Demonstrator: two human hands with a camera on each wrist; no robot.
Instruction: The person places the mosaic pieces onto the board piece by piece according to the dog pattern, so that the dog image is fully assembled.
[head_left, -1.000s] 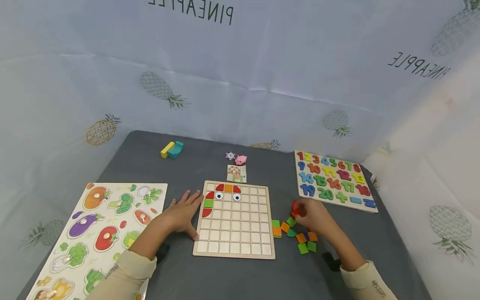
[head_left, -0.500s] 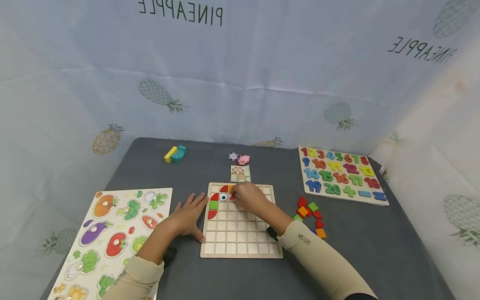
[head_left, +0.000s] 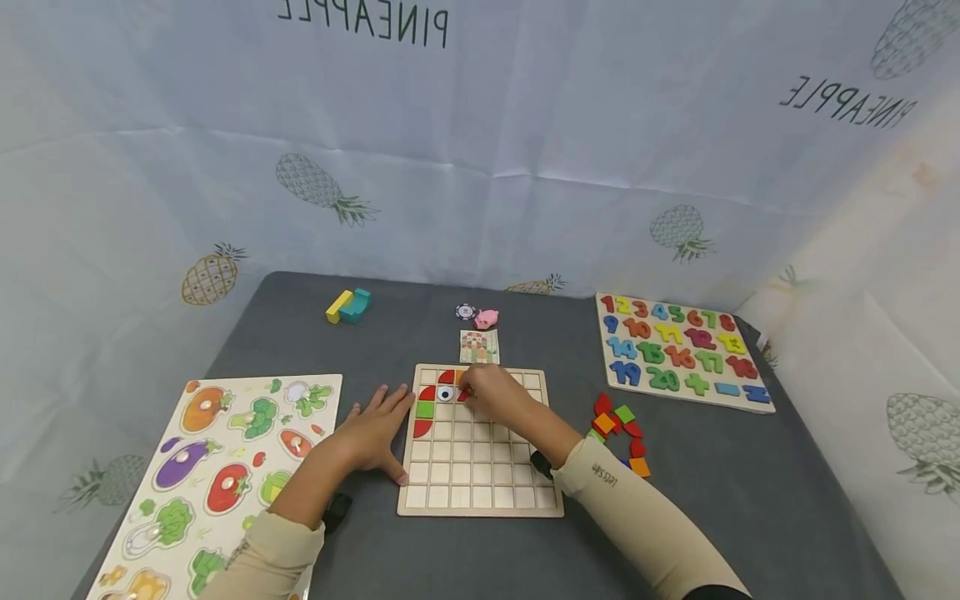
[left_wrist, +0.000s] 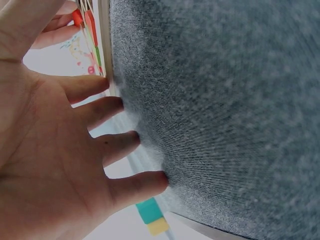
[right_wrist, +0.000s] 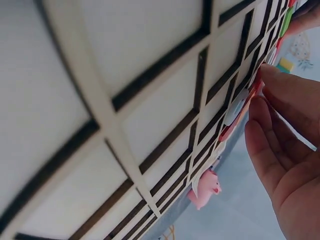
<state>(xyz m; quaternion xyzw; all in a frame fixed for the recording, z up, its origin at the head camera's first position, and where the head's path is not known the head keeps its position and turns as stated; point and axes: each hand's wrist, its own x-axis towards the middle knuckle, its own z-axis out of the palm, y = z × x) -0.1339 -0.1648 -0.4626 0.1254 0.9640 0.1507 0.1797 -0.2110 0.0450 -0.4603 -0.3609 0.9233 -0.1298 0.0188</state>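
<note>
Fingertips of the right hand (head_left: 493, 396) pinched a small red piece (right_wrist: 257, 81) at the wooden board (head_left: 480, 505), and there was the change: a second earlier that hand was over at the loose pieces (head_left: 603, 423), and now it had crossed to the second row, just right of an eye tile (head_left: 446, 393). The left hand (head_left: 373, 437), fingers spread, touched the board's left edge. The pattern looked close to gaining a square, though whether the piece sat flat was hidden.
</note>
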